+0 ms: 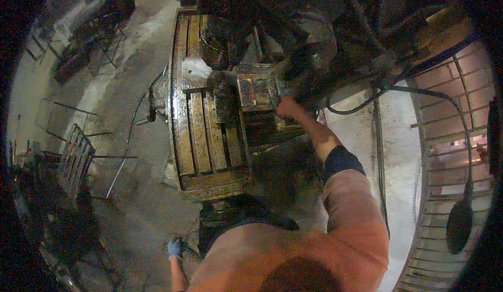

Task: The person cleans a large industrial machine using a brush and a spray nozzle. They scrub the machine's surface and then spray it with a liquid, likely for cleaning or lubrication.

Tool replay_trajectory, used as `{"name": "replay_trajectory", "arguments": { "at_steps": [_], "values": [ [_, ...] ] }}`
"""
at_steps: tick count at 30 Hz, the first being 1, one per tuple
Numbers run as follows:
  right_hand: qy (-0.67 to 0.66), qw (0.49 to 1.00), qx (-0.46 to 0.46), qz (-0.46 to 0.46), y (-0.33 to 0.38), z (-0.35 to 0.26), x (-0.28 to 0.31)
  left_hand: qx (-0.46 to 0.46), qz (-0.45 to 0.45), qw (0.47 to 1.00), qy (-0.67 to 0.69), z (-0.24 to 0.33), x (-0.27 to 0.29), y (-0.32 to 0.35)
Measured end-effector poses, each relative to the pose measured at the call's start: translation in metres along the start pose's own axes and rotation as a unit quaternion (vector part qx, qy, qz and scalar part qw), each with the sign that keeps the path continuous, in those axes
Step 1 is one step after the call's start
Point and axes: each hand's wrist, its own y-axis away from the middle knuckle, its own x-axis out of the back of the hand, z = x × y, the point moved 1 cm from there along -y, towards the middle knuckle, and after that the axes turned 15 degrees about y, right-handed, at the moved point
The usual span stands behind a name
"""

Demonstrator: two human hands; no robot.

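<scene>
My right arm reaches forward to a dirty metal block [257, 92] on a large machine. My right hand [288, 107] is closed against the block's right-hand corner; whatever its fingers grip is too dark to make out. Left of the block lies a long, wet, slotted machine table [209, 135], its grooves running away from me. My left hand [174, 248], in a light blue glove, hangs low at my left side, away from the machine. Something dark is beside it, and its fingers are too small and dim to read.
A dark round machine part [215, 43] stands over the table's far half. A black cable [445, 94] loops at the right, by a floor grating [450, 171]. A metal rack [78, 153] stands on the left, and a thin hose [128, 145] lies across the floor.
</scene>
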Motion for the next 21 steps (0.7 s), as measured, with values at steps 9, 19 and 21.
{"name": "replay_trajectory", "arguments": {
  "at_steps": [9,19,21],
  "values": [
    [-0.256,0.966,-0.021,-0.022,0.005,0.073,0.038,-0.11,0.013,0.993,-0.037,0.022,0.029,0.005],
    [-0.331,0.939,0.029,-0.09,0.064,0.134,0.063,0.02,0.083,0.973,0.216,-0.109,0.032,0.009],
    [-0.314,0.947,0.016,-0.066,0.063,0.131,0.057,-0.014,0.039,0.993,0.112,-0.109,0.031,0.008]
  ]
}}
